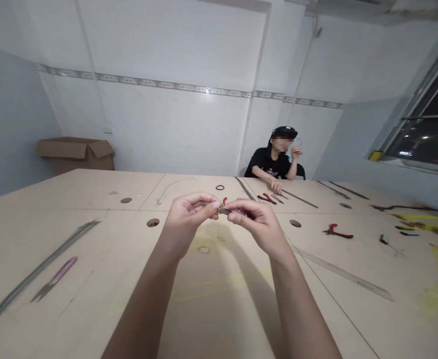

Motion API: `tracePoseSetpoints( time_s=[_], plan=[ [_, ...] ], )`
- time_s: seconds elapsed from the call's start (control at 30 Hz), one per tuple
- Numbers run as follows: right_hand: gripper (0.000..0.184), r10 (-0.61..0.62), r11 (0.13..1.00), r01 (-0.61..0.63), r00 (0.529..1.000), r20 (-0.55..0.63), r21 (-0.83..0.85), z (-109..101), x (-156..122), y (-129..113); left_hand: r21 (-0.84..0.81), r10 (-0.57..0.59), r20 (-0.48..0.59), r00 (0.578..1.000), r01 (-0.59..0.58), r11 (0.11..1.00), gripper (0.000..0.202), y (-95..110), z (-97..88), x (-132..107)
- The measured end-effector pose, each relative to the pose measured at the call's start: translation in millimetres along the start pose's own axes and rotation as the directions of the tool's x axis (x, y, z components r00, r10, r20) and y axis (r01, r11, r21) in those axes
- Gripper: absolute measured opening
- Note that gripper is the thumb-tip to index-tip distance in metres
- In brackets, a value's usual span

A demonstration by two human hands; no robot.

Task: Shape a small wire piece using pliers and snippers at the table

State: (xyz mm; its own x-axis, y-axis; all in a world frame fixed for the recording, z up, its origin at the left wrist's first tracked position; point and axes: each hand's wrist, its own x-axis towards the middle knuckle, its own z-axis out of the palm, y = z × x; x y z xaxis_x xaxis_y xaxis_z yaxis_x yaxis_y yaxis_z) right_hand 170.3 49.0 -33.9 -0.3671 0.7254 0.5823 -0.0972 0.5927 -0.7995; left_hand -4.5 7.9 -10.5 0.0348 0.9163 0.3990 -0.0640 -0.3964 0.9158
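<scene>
My left hand (187,214) and my right hand (258,222) are raised together above the wooden table (219,289), fingertips meeting. Both pinch a small thin piece (223,210) between them; it is too small to name, with a bit of red showing just behind it. The fingers of both hands are closed in a pinch. A small yellowish mark or scrap (204,249) lies on the table under my hands.
A purple-handled tool (56,278) and a long metal strip (35,274) lie at left. A ruler (344,274) and red pliers (336,232) lie at right. A person in black (275,162) sits across, with red tools (273,198) nearby. A cardboard box (77,153) stands at back left.
</scene>
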Motion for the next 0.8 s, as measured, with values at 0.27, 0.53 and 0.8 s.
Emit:
tracePoseSetpoints(
  time_s=[0.27, 0.53, 0.8],
  plan=[
    [0.017, 0.032, 0.999, -0.032, 0.999, 0.010, -0.003, -1.3, -0.3, 0.3, 0.012, -0.004, 0.003, 1.000, 0.004, 1.000, 0.014, -1.3, -0.6, 0.4],
    [0.019, 0.063, 0.998, -0.063, 0.998, 0.014, -0.008, -2.6, -0.2, 1.8, 0.002, -0.005, 0.013, 1.000, 0.005, 1.000, 0.013, -1.3, -0.6, 0.1],
    [0.022, 0.070, 0.997, -0.070, 0.997, 0.013, -0.028, -3.7, 0.9, 5.7, 0.010, -0.013, -0.005, 1.000, 0.013, 1.000, 0.013, -1.4, -0.2, 0.1]
  ],
)
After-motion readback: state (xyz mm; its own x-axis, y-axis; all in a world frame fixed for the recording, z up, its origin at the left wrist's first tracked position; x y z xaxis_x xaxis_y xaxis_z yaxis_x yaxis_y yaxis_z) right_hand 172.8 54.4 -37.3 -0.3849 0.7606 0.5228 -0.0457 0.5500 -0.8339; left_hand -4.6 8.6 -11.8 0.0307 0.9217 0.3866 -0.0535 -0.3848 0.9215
